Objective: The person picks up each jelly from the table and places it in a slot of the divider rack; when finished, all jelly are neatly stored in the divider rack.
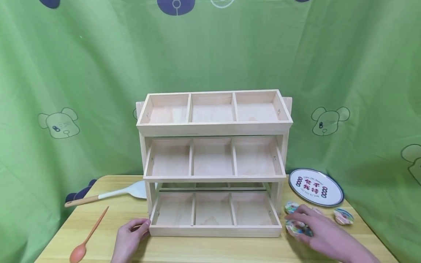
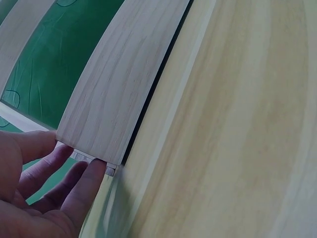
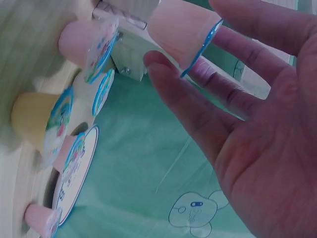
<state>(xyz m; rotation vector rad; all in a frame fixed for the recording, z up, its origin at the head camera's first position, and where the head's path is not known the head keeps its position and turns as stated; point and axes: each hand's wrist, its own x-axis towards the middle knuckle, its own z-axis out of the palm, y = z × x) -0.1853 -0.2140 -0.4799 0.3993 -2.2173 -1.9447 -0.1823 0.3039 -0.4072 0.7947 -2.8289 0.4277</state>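
A three-tier wooden rack [image 1: 213,128], each tray split into three compartments, stands in the middle of the table. My left hand [image 1: 129,237] grips the front left corner of its bottom tray [image 1: 215,231], thumb at the top edge and fingertips against the end in the left wrist view. To the rack's right, my right hand [image 1: 323,232] is low over several small jelly cups [image 1: 343,216]. In the right wrist view its fingers hold a pink jelly cup [image 3: 178,29] with a blue-rimmed lid. Below stand more pink cups and a yellowish jelly cup [image 3: 34,119].
An oval plate [image 1: 316,187] with red characters and a dark rim lies behind the cups at the right. Left of the rack lie a white spatula [image 1: 115,193] with a wooden handle and an orange spoon [image 1: 79,252]. A green curtain [image 1: 213,54] hangs behind the table.
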